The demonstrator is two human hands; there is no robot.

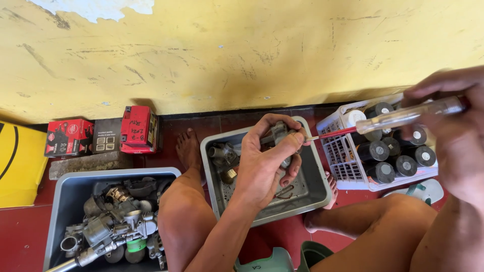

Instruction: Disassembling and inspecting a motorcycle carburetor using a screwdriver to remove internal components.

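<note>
1. The person is sitting low on the red tiled floor [22, 236], bare knees raised in the near foreground.
2. The left hand [264, 161] is reaching up between the knees, fingers clamped around a small grey metal part [278, 133], holding it above the far edge of the square grey tray [312, 189].
3. The right hand [456, 126] is sitting at the right edge of the view, fingers closed around the clear handle of a screwdriver [403, 117]; its red-sleeved shaft is pointing left, the tip touching or just beside the metal part.
4. The square grey tray is lying on the floor between the feet; several more metal pieces [223, 156] are resting in its far left corner, and a bent wire piece [285, 191] is lying near its middle.
5. A larger grey tub [60, 201] is standing at the left, beside the left knee, filled with grey metal engine parts [113, 216].
6. A white plastic basket [343, 161] is standing to the right of the tray, holding dark cans with pale caps [403, 156].
7. A pale green sandal [421, 190] is lying just in front of the basket.
8. Red and black cardboard boxes [101, 133] are standing farthest off, against the scuffed yellow wall [242, 50].
</note>
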